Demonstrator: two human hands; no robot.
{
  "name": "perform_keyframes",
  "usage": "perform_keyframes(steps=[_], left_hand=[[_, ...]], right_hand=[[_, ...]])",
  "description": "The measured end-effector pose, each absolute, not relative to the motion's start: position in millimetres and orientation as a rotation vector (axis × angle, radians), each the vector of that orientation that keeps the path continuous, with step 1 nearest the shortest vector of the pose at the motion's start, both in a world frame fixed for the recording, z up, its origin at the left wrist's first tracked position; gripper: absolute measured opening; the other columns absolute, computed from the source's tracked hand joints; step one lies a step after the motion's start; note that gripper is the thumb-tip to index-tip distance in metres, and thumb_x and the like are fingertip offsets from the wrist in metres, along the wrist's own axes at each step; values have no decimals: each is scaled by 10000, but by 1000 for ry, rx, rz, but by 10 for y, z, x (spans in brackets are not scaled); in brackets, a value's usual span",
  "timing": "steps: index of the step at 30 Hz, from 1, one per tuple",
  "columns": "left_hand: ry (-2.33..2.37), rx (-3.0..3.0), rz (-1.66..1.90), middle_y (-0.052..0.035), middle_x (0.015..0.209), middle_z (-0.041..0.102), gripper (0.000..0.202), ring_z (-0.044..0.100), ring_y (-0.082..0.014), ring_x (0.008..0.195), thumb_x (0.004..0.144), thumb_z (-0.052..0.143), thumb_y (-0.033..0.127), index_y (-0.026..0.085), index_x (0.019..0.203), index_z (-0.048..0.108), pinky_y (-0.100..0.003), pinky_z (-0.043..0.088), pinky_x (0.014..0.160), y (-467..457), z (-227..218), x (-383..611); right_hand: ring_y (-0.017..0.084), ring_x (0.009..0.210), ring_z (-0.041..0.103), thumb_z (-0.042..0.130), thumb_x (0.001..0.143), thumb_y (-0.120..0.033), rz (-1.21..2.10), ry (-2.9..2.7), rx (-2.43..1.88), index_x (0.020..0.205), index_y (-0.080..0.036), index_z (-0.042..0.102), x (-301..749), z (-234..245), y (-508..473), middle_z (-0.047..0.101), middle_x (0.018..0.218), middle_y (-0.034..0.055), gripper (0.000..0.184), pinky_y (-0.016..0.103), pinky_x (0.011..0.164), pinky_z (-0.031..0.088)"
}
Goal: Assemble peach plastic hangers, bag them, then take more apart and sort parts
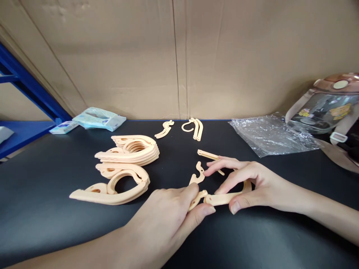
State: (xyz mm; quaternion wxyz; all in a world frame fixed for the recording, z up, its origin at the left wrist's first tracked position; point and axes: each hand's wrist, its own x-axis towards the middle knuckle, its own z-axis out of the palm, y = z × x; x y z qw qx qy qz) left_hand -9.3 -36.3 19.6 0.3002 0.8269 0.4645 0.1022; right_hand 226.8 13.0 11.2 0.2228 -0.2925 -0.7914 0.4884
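Note:
My left hand [174, 213] pinches a small beige plastic hanger piece [197, 200] between thumb and fingers. Against its end lies the tip of a longer beige hanger arm [223, 199], gripped by my right hand [252, 185] with thumb and fingers; whether the two parts are joined I cannot tell. Just beyond my fingers lie a notched hanger piece [198, 175] and a straight hanger arm [208, 154], the latter partly hidden by my right hand. To the left, folded beige hangers are stacked in two piles, a farther pile [131, 158] and a nearer pile [112, 199].
Loose hanger parts [165, 129] and a hook with arms [198, 129] lie at the back of the black tabletop [70, 160]. A clear plastic bag [275, 136] and strapped bottle [328, 108] stand right; a blue tissue pack [99, 118] lies back left beside a blue frame [30, 82].

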Motion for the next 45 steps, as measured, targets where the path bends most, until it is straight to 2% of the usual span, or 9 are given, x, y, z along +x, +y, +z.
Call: perform_keyframes(steps=[12,20,26,29,32,36,39,42,45], left_hand=[[1089,2983,377,17,608,552,375,526,-145,416,1039,189,312,194,776,429,-279,223,391,-352,62,-122],[1025,3231,266,6,596,549,269,529,-169,432,973,361,257,197,732,464,-306,273,394,-376,60,-104],[911,3159,359,-10,637,540,168,515,-176,545,875,455,227,195,712,481,-286,363,436,-404,133,-88],[835,3163,346,-18,691,558,153,514,-190,631,883,429,167,183,767,528,-299,413,506,-437,160,-76],[775,3235,368,-19,808,609,148,542,-205,772,941,434,171,176,893,574,-358,460,748,-428,140,-76],[808,3280,498,-22,1123,625,187,501,-221,1090,928,448,104,206,991,591,-461,235,1079,-381,82,-84],[894,3220,557,-34,1242,573,235,487,-227,1098,888,465,65,229,1002,590,-434,321,998,-377,74,-93],[900,3063,508,-62,1197,564,319,525,-209,926,837,466,18,234,1045,577,-348,420,795,-392,97,-107],[859,2881,470,-50,1131,567,284,535,-180,873,854,440,13,226,988,572,-295,434,758,-385,126,-127]], right_hand=[[241,1327,406,781,741,-346,1368,-2227,-782,937,-324,768,2276,89,137,624,1232,12,198,437,1115,304],[225,1308,420,779,750,-301,1257,-2381,-727,938,-308,759,2275,77,153,627,1210,-1,189,437,1136,228],[188,1111,570,591,905,-241,1328,-2171,-733,946,-231,707,2282,86,168,642,1118,40,123,373,983,409],[175,1061,579,520,907,-135,1223,-2117,-754,925,-236,679,2328,1,250,623,1083,30,189,351,925,436],[197,1115,537,535,890,-143,946,-2214,-865,918,-250,686,2380,-98,350,599,1123,38,187,383,974,405],[220,1137,526,611,871,-269,802,-2198,-1025,977,-269,683,2408,-144,428,582,1169,46,128,412,1017,378],[213,1125,540,599,881,-301,828,-2197,-1014,996,-271,682,2407,-139,441,567,1177,43,145,399,996,406],[211,1120,543,557,905,-302,789,-2252,-983,1002,-274,679,2403,-139,435,563,1175,47,159,399,981,423],[214,1129,537,527,922,-304,715,-2299,-985,1060,-279,658,2395,-135,419,559,1185,53,192,407,993,418]])
